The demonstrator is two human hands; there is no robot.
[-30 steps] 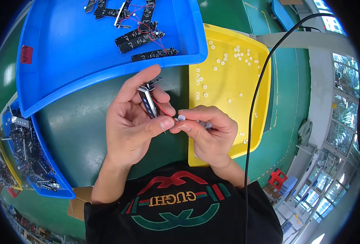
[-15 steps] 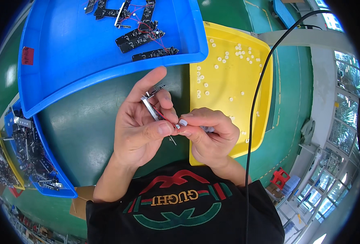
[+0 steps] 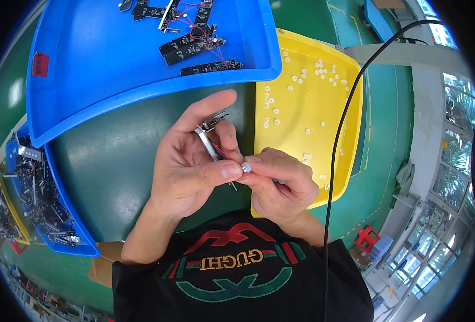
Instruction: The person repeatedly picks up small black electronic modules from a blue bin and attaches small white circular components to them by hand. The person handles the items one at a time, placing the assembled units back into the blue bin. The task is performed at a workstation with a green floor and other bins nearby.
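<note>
My left hand (image 3: 183, 169) is closed on a small circuit board (image 3: 214, 121) with a silver metal strip along it. Red and black wires (image 3: 218, 150) run from the board to the left thumb and fingertip. There, between both hands, sits a small white round cap (image 3: 246, 168), pinched by the thumb and forefinger of my right hand (image 3: 288, 185). The cap touches the left fingertips, where the wire end is mostly hidden. Something pale shows partly under the curled fingers of the right hand; its kind is unclear.
A blue tray (image 3: 98, 102) of black circuit boards (image 3: 192, 45) lies ahead. To the right, a yellow tray (image 3: 302, 139) carries several white rings (image 3: 322, 71). Another blue bin (image 3: 84, 244) of parts stands left. A black cable (image 3: 338, 137) hangs before the yellow tray.
My right fingers have brought the white cap up against the left fingertips, closing the small gap. The left hand has shifted slightly right with the board.
</note>
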